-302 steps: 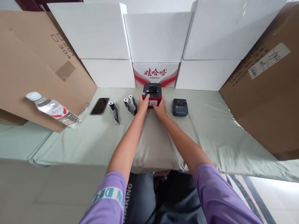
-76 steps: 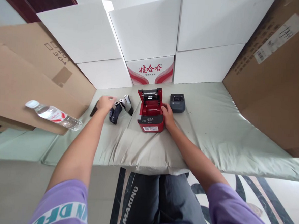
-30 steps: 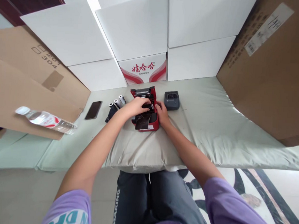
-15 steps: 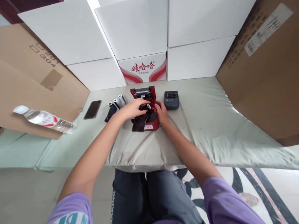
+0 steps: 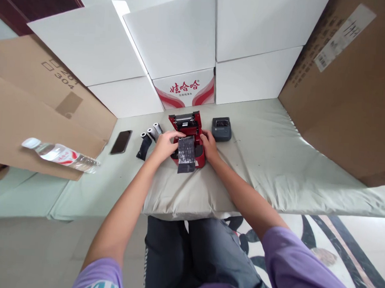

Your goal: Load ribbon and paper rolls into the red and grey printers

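Note:
A small red label printer point(image 5: 202, 161) stands on the cloth with its lid point(image 5: 185, 119) raised at the back. My left hand point(image 5: 166, 146) is closed at the upper left of a roll with a loose black strip point(image 5: 187, 154). The strip hangs over the printer's front, showing a wrinkled, shiny face. The roll's core and part of the printer's inside are hidden. Against the printer's right side rests my right hand point(image 5: 209, 145), fingers curled on its edge. Several more rolls point(image 5: 150, 133), with white ends and a black strip, lie left of my left hand.
Right of the red printer is a dark grey device point(image 5: 221, 129). A phone point(image 5: 121, 142) lies at the left, beyond it a water bottle point(image 5: 63, 155). White boxes point(image 5: 249, 73) line the back; cardboard boxes point(image 5: 348, 101) flank both sides. The cloth-covered surface point(image 5: 262, 174) ends before my lap.
My left hand has turned the roll and shifted left, so its white core end is hidden and the black strip now faces up. My right hand stays at the printer's side.

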Demonstrator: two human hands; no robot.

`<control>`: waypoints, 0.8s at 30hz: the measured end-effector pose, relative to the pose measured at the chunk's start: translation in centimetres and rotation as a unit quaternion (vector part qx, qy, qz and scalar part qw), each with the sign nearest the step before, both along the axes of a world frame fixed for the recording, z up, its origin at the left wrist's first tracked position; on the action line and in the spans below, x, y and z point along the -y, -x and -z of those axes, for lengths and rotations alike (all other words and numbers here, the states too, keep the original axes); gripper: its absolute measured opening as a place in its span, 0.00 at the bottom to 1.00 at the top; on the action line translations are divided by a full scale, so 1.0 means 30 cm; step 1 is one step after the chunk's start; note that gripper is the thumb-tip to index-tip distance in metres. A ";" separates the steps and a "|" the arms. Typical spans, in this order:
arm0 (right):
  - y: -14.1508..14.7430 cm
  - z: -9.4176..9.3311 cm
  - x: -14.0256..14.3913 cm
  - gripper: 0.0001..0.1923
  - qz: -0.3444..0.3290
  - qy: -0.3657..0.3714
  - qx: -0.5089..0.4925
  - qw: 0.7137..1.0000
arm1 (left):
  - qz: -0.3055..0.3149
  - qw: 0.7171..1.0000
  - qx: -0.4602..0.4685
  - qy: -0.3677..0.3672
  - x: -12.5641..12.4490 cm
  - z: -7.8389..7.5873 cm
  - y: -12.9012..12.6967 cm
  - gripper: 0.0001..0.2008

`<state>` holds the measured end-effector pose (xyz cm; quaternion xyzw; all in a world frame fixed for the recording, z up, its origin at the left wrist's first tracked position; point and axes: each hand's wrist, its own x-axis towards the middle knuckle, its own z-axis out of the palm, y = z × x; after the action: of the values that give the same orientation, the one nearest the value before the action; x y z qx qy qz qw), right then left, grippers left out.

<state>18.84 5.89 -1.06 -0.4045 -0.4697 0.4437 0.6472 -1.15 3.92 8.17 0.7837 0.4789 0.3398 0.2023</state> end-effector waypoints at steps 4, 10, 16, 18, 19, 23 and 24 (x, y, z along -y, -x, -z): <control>-0.001 0.005 -0.005 0.18 -0.002 0.005 -0.004 1.000 | -0.025 0.998 -0.047 0.043 -0.032 -0.016 -0.033 0.15; -0.001 0.011 -0.010 0.18 -0.006 0.004 -0.005 1.000 | -0.021 0.983 -0.183 0.013 -0.075 -0.029 -0.066 0.09; -0.001 0.012 -0.013 0.19 -0.004 0.001 -0.001 1.000 | -0.007 0.972 -0.232 0.048 -0.096 -0.020 -0.053 0.12; -0.003 0.013 -0.014 0.19 -0.005 0.002 -0.003 1.000 | 0.000 0.977 -0.206 0.048 -0.088 -0.013 -0.038 0.11; -0.003 0.013 -0.014 0.20 -0.005 0.004 -0.005 1.000 | 0.009 0.981 -0.188 0.044 -0.081 -0.008 -0.029 0.11; -0.005 0.012 -0.011 0.21 -0.008 0.012 -0.004 1.000 | 0.048 0.992 -0.108 0.052 -0.043 0.024 0.015 0.14; -0.005 0.011 -0.010 0.21 -0.009 0.012 -0.005 1.000 | 0.055 0.993 -0.088 0.057 -0.035 0.034 0.023 0.15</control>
<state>19.00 6.18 -1.40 -0.4059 -0.4646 0.4576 0.6403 -1.82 4.97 7.14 0.8230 0.4695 0.2300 0.2221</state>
